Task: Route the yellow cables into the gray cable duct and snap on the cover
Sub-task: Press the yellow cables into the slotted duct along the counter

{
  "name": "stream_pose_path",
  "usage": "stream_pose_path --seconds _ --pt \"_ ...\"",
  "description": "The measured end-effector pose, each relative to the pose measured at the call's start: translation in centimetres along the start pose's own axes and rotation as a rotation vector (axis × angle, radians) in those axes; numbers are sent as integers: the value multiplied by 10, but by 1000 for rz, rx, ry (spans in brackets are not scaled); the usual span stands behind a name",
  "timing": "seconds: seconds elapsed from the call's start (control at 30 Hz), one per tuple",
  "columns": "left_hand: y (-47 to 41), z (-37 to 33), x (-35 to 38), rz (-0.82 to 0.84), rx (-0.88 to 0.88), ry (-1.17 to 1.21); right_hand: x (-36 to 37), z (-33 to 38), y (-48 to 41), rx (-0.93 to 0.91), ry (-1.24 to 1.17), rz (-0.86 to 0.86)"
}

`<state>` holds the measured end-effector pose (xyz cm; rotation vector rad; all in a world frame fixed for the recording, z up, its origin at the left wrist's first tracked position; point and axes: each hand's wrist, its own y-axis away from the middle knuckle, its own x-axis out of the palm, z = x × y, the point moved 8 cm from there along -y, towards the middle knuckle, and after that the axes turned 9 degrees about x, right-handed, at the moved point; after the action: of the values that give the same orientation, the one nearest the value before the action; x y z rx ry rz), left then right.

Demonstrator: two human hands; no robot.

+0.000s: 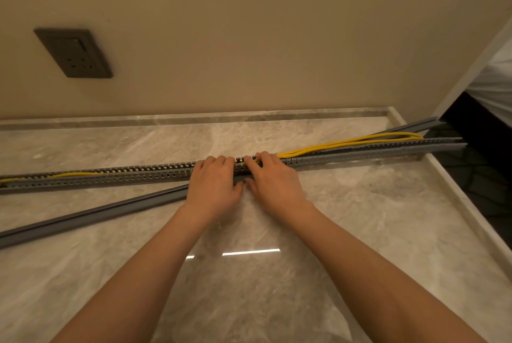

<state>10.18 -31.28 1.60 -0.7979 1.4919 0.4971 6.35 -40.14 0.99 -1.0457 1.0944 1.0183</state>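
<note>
A long gray slotted cable duct [116,176] lies across the marble counter, from the left edge to the right corner. Yellow cables [346,143] lie inside it on the left and rise above it in a loop on the right. My left hand [214,184] and my right hand [273,179] rest side by side on the duct's middle, fingertips curled over its top and pressing on the cables there. The gray cover [91,216] lies diagonally on the counter, passing under the duct and my hands, its far end at the right corner.
The marble counter [249,273] ends at a raised rim [457,198] on the right, with dark floor beyond. A beige wall stands close behind the duct, with a dark socket plate [73,53] at the upper left.
</note>
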Motion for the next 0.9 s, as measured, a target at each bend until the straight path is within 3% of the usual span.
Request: stream_pose_path --seconds 0.33,0.47,0.57,0.77,0.9 --pt "-11 -2 -12 50 -86 -61 -13 -5 -3 5 -127 48" --pt "-6 -8 -19 -57 -106 -70 -17 -14 3 -48 -309 135" --pt "0 -22 -17 -127 -58 -12 -23 -26 17 -125 -360 85" --pt "-6 -64 -3 -39 90 129 -26 -73 27 -67 -211 -99" --pt "-11 -85 5 -2 91 94 -18 -85 29 -39 -48 14"
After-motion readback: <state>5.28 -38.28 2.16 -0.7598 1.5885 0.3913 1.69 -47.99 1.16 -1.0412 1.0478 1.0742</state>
